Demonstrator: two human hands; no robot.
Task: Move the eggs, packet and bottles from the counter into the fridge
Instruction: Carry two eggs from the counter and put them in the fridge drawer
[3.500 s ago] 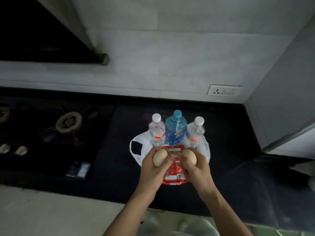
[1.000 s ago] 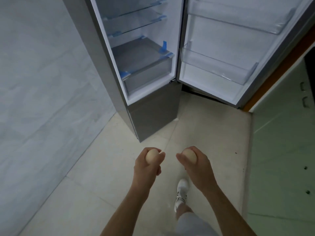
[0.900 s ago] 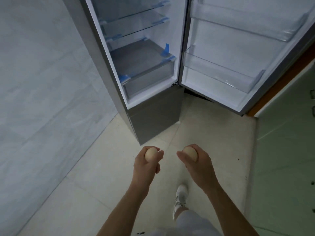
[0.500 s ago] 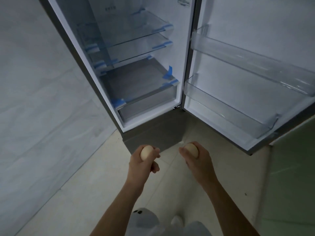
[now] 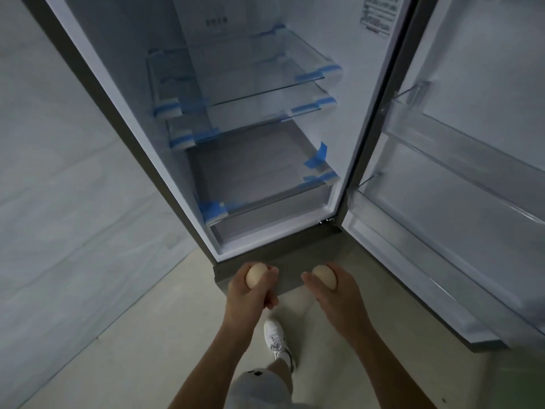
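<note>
Hands stretch forward and down, side by side with a gap between them, on bare, nearly straight forearms. The left hand [image 5: 250,292] has its fingers and thumb curled round the left egg [image 5: 256,276], whose pale top shows above the fist. The right hand [image 5: 337,298] grips the right egg [image 5: 324,276] the same way, with the thumb on the inner side and the back of the hand turned up. Both eggs are level with each other, outside the fridge [image 5: 348,113] and in front of the grey panel [image 5: 292,255] under its open compartment.

Below the hands a leg in light shorts [image 5: 259,385] steps forward in a white shoe [image 5: 275,339] on the pale tiled floor [image 5: 118,335].

Inside the compartment two glass shelves [image 5: 259,72] sit one above the other. Under them a grey cover [image 5: 253,166] lies over a clear drawer [image 5: 265,215]. Strips of blue tape [image 5: 320,154] cling to the shelf corners and edges, and one end curls up at the right of the cover. A label [image 5: 379,16] is stuck high on the right inner wall.

The door [image 5: 486,69] stands open to the right, its inner side facing left. It carries two clear bins, an upper bin [image 5: 460,160] and a lower bin [image 5: 427,240]. A light marbled wall [image 5: 59,172] runs along the fridge's left side.
</note>
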